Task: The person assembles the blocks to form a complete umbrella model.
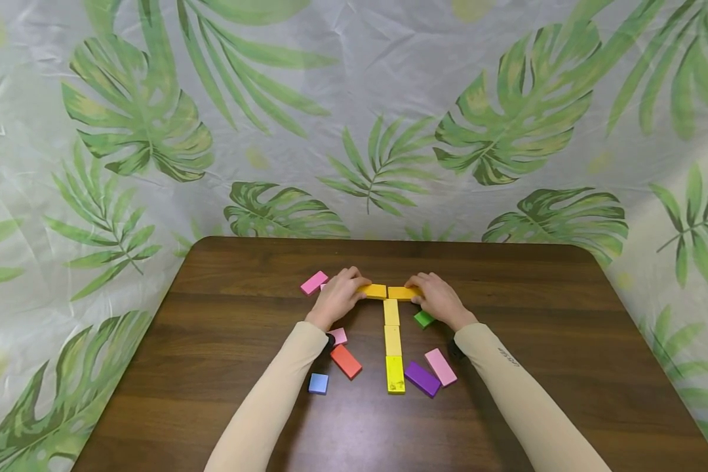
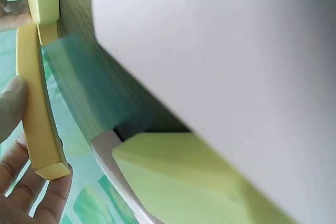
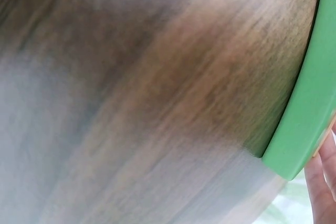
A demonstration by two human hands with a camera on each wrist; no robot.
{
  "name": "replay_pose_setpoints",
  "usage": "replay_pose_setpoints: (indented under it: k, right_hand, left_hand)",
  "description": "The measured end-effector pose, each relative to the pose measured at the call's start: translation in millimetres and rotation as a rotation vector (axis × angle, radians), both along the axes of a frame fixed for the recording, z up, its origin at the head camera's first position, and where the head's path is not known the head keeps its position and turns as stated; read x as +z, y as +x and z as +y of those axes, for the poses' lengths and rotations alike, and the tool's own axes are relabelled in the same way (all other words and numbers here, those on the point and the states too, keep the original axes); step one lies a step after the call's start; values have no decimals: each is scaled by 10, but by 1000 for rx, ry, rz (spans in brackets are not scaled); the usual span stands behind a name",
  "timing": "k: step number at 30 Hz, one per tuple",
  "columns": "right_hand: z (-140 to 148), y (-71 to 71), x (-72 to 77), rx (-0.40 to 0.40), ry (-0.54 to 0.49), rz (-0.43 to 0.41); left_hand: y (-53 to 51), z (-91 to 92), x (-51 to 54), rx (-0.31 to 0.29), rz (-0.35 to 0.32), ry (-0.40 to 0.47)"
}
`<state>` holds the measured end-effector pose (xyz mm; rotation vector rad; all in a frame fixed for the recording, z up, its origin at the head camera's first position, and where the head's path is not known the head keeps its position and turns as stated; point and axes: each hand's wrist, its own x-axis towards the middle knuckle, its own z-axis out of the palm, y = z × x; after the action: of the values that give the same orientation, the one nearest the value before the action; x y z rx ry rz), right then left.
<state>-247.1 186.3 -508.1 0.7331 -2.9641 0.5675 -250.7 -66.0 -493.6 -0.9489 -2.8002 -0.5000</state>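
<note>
Two orange blocks lie end to end across the top of a column of yellow blocks (image 1: 393,341) in the head view. My left hand (image 1: 339,297) pinches the left orange block (image 1: 375,291) between thumb and fingers; the left wrist view shows this block (image 2: 38,103) with the hand (image 2: 23,182) around it. On the other side, my right hand (image 1: 441,300) holds the right orange block (image 1: 401,293) near its outer end. A green block (image 1: 424,318) lies beside the right hand, and in the right wrist view the green block (image 3: 307,98) partly hides the fingers (image 3: 321,184).
Left of the column lie pink blocks (image 1: 314,282), a red block (image 1: 346,362) and a blue block (image 1: 318,383). A purple block (image 1: 422,379) and another pink block (image 1: 440,367) lie to its right. A leaf-patterned cloth (image 1: 377,85) hangs behind the brown table (image 1: 537,288).
</note>
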Motion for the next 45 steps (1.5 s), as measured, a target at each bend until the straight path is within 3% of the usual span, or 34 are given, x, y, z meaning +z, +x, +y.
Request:
replay_pose_setpoints:
  k: [18, 45]
  right_hand:
    - [-21, -9, -26, 9, -5, 17]
    - [63, 0, 10, 11, -3, -9]
  left_hand:
    - [-91, 115, -6, 35, -47, -121]
    - [-139, 215, -20, 38, -134, -168]
